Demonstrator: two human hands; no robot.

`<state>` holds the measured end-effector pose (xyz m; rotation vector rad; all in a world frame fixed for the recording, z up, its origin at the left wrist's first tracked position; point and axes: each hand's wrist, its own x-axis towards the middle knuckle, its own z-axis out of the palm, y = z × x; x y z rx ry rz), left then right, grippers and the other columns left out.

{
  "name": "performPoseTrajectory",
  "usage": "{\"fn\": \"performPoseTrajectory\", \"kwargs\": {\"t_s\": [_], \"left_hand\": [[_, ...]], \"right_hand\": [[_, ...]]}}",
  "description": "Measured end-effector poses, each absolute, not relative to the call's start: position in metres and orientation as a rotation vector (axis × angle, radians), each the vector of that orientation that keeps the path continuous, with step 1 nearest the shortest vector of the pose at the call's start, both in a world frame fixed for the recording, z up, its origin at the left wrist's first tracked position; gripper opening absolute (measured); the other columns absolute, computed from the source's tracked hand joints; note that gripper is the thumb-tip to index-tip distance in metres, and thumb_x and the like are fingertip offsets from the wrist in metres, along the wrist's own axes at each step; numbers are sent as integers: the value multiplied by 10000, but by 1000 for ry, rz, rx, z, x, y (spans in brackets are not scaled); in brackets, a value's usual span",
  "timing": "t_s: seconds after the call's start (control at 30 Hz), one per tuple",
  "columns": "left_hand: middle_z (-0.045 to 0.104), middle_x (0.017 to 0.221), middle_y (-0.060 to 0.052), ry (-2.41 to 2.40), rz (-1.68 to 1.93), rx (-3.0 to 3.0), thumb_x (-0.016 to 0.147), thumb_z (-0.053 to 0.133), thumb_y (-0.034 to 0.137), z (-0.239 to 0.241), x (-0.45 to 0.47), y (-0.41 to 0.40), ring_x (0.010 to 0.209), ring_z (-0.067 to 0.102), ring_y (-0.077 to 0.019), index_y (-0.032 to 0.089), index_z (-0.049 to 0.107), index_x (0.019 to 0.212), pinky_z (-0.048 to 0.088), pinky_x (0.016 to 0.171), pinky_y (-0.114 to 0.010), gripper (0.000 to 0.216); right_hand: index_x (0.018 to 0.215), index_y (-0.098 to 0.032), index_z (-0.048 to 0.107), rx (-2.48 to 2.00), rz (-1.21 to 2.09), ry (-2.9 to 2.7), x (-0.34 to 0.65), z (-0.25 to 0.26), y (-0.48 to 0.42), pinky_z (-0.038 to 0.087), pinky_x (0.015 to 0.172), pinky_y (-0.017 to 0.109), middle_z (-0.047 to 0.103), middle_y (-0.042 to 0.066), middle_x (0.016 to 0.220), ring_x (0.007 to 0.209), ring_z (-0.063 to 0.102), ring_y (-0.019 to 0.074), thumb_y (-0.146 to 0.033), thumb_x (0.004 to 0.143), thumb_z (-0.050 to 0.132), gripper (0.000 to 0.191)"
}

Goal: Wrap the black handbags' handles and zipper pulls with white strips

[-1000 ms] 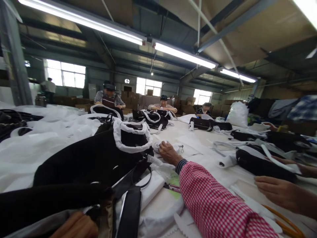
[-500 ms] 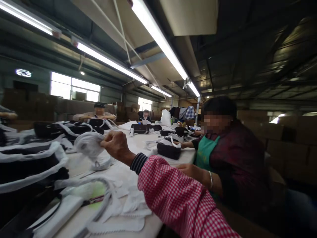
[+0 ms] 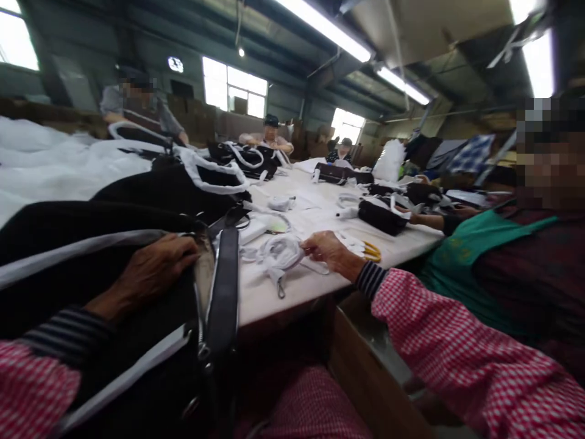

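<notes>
My left hand (image 3: pixel 153 268) rests on a large black bag (image 3: pixel 137 347) at the lower left, its fingers curled over the edge of the zipped opening. White wrapping covers the bag's handles, and a dark strap (image 3: pixel 223 274) hangs down its right side. Over the table's near edge, my right hand (image 3: pixel 326 250) pinches a coiled white strap bundle (image 3: pixel 280 253), with a loose end and a small metal clip dangling below. What lies inside the bag is hidden.
More black bags with white-wrapped handles (image 3: pixel 214 174) stand on the white table (image 3: pixel 311 213). Yellow-handled scissors (image 3: pixel 372 251) lie right of my hand. A cardboard box (image 3: pixel 365 366) sits below the edge. A co-worker in a green apron (image 3: pixel 479 256) works close by on the right; others sit farther back.
My view has swung left and down. My right hand has brought the white bundle from over the table towards the near edge. My left hand and the large black bag are now visible.
</notes>
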<state>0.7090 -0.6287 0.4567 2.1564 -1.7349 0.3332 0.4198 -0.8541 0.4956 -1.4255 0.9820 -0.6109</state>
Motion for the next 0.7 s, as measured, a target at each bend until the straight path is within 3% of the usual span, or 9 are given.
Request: {"fn": "performPoseTrajectory", "kwargs": {"t_s": [0.17,0.3,0.4,0.57,0.7], "left_hand": [[609,989,-42,-1720,308,2245,1017,463,356,448,718,-628,937,583,-220,191,629,982,409,797,-302,237],[600,977,-36,-1716,352,2243,1010,475,351,448,717,-631,897,578,-212,197,638,967,395,773,-289,229],[601,999,-30,-1697,366,2236,1007,474,346,447,717,-629,896,580,-203,204,644,978,394,778,-285,223],[614,1015,-22,-1663,365,2244,992,481,352,446,718,-628,917,596,-209,223,656,971,399,776,-294,218],[622,1010,-26,-1698,394,2230,999,465,342,445,716,-629,907,598,-207,214,649,971,418,776,-299,226]], "right_hand": [[605,-154,575,-1580,-547,957,421,479,-872,417,467,193,640,24,603,578,604,135,-145,622,780,206],[656,-153,617,-1899,-641,849,409,481,-876,452,522,219,669,33,712,644,589,138,-283,678,782,211],[683,-155,641,-2105,-693,698,394,487,-868,428,532,224,629,4,656,607,555,125,-343,731,777,237],[740,-159,684,-2315,-418,484,371,484,-834,421,553,223,617,-16,646,567,551,109,-274,844,710,158],[822,-158,710,-2266,-390,435,375,468,-813,418,562,216,635,-17,665,572,567,109,-225,876,678,92]]}}
